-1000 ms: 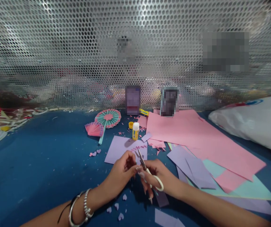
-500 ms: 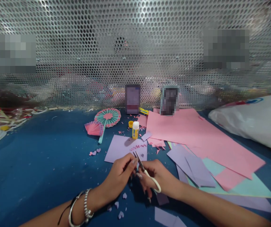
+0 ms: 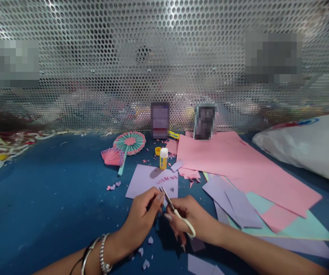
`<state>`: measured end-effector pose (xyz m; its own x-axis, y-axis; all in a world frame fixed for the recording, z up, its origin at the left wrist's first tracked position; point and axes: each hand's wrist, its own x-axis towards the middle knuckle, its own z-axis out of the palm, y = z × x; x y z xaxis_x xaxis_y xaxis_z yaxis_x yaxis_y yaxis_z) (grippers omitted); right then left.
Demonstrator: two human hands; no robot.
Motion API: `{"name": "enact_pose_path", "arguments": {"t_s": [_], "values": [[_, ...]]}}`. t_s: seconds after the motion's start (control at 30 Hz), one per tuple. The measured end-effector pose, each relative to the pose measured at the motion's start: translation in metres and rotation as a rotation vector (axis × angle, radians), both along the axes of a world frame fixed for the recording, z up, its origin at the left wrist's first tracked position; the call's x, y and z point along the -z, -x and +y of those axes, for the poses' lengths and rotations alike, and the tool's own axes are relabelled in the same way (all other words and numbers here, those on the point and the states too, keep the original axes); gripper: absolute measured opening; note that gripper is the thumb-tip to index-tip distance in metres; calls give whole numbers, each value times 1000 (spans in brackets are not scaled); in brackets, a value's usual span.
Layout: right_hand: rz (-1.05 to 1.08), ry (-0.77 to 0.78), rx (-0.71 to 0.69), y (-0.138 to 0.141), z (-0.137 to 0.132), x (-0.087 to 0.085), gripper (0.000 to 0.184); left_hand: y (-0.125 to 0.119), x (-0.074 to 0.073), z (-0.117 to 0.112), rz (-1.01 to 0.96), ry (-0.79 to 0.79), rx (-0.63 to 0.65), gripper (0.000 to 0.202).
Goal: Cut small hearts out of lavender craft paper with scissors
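Observation:
My right hand (image 3: 185, 217) grips a pair of scissors (image 3: 185, 221) with white handles, their blades pointing up and to the left. Against the blade tips, my left hand (image 3: 147, 208) pinches a small piece of pale purple paper (image 3: 165, 203), mostly hidden by the fingers. Just beyond the hands lies a lavender sheet (image 3: 141, 183) with reddish zigzag marks. A glue stick (image 3: 163, 159) with a white top stands at its far edge. Small purple paper hearts (image 3: 146, 264) are scattered below my left hand, and more hearts (image 3: 113, 187) lie further left.
Pink sheets (image 3: 210, 152), lavender pieces (image 3: 243, 208) and a mint sheet (image 3: 302, 227) overlap on the right. Pleated paper fans (image 3: 130, 142) lie at the back left. Two phone-like devices (image 3: 160, 120) lean against the perforated metal panel (image 3: 95, 49). A white bag (image 3: 304, 147) sits far right.
Both hands stay close together at the scissors. The scissor blades look slightly nearer together, and a little more of the pale paper shows between the hands. The view has shifted slightly.

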<state>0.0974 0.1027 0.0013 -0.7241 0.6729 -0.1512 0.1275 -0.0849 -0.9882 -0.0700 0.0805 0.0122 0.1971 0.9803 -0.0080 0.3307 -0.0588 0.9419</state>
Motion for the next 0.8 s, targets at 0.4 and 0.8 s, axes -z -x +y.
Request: {"name": "enact_pose_path", "arguments": {"t_s": [0.4,0.8], "values": [[-540,-751,27,-27,10,-29,12,5,-2,4,-51,5,-52,32],[-645,-1092,-103,-34,6,-35,6,7,3,-4,-23,-130,121,28]]}}
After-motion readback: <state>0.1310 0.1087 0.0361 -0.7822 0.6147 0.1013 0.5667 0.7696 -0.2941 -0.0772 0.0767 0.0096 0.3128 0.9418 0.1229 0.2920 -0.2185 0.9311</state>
